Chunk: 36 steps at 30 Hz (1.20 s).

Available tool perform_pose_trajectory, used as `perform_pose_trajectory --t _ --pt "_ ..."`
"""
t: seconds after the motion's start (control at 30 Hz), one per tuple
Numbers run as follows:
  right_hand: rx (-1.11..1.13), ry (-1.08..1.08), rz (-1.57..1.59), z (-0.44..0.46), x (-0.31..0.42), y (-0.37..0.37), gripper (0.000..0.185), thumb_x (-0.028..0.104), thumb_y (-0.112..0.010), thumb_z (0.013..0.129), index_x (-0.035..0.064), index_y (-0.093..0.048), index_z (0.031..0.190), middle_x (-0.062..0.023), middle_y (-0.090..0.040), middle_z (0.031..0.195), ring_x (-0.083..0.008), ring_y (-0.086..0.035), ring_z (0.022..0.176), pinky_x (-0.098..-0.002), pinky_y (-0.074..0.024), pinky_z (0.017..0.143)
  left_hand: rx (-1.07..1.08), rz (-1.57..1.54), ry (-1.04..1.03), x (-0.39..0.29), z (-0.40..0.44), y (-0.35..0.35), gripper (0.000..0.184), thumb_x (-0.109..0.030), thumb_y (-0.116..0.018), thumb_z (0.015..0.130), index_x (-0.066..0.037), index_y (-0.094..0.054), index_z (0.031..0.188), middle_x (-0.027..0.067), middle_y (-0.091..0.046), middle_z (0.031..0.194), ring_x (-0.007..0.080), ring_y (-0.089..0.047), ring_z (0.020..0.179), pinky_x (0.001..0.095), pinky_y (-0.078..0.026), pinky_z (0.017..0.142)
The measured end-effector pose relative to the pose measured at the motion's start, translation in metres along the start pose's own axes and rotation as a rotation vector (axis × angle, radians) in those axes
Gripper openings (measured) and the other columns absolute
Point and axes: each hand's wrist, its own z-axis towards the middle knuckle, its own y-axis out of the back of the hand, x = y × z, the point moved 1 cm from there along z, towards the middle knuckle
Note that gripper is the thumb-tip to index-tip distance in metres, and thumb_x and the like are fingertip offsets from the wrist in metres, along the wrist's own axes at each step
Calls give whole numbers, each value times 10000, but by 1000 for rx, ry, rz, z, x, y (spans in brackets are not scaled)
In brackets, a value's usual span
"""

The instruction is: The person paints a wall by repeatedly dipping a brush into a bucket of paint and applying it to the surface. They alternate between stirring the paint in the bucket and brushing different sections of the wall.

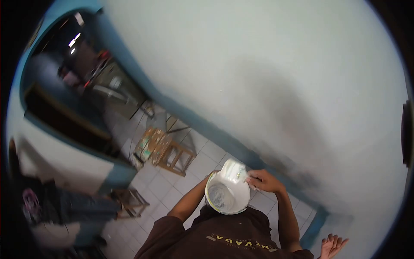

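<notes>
A white bucket (227, 196) with paint-smeared walls is in front of my brown shirt, its open mouth facing the camera. My left hand (212, 174) is at the bucket's far left rim and supports it, with its fingers mostly hidden behind the bucket. At the right rim, my right hand (260, 180) has its fingers closed round the end of a white painting tool (233, 171), which looks like a roller or wide brush. The tool lies across the top of the bucket's mouth, and whether it touches the rim is unclear.
A white wall (276, 86) with a blue lower band runs along the right. Beyond the bucket are a paint-stained wooden stool (174, 157) and a metal cabinet (116, 86). Another stool (131, 203) and a person in jeans (90, 206) are at left. Another person's hand (332, 247) shows at lower right.
</notes>
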Motion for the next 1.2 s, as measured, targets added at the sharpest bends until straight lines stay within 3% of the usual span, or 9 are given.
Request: perform_pose_trajectory --t 0.07,0.1,0.27,0.53,0.67,0.77,0.93,1.03,1.2 --pt "347 288 -208 16 4 -8 259 226 -575 1035 15 -633 899 -62 -609 662 -171 -596 587 -319 -482 601 -55 -51 -3 2 -10 11 537 -439 -582 1000 52 -685 1192 197 -706 1163 234 -699 1008 333 -575 873" --pt "473 241 -285 27 5 -14 255 237 -617 993 2 -665 906 -138 -668 720 -290 -672 669 -387 -514 668 -72 -68 2 0 -8 15 545 -447 -578 1001 52 -684 1193 197 -706 1164 233 -698 1007 333 -575 874" --pt "573 123 -1078 65 27 -102 247 251 -675 889 15 -737 924 -227 -709 823 -404 -709 821 -466 -557 732 -84 -96 60 6 -1 38 583 -485 -560 1002 51 -683 1194 196 -703 1169 229 -696 1003 333 -571 876" --pt "619 211 -1024 107 64 -111 207 167 -691 816 -35 -734 832 -241 -696 780 -396 -718 775 -498 -563 680 -17 -113 219 -2 -4 108 646 -547 -531 1004 51 -680 1196 194 -698 1177 222 -693 997 334 -567 879" --pt "697 208 -1221 145 60 -152 222 183 -653 870 8 -747 968 -231 -706 870 -364 -712 855 -494 -557 735 30 -114 337 -18 -4 164 677 -578 -517 1005 50 -679 1197 193 -696 1181 219 -691 993 334 -564 880" --pt "388 295 -982 170 71 -141 240 173 -675 883 46 -734 1079 -147 -713 1017 -337 -683 949 -431 -556 816 93 -77 406 -41 -12 219 701 -601 -506 1005 50 -678 1198 192 -694 1185 216 -690 991 334 -562 881" --pt "-43 388 -600 207 68 -158 373 97 -779 842 35 -662 1191 -146 -672 1045 -278 -657 991 -397 -556 786 204 -31 426 -56 -12 269 752 -658 -473 990 42 -681 1170 169 -695 1147 198 -682 967 325 -556 871" --pt "-662 78 -271 228 63 -195 493 192 -807 853 -7 -556 1228 -106 -626 958 -199 -610 892 -358 -545 714 224 76 420 -85 -12 297 807 -719 -435 965 31 -686 1127 134 -697 1087 173 -671 934 310 -550 853" --pt "-496 -309 -12 249 56 -195 323 254 -749 921 13 -553 1009 -50 -620 860 -114 -582 803 -292 -491 702 284 225 448 -107 5 321 903 -821 -371 925 12 -694 1056 77 -702 987 132 -653 878 285 -538 825"
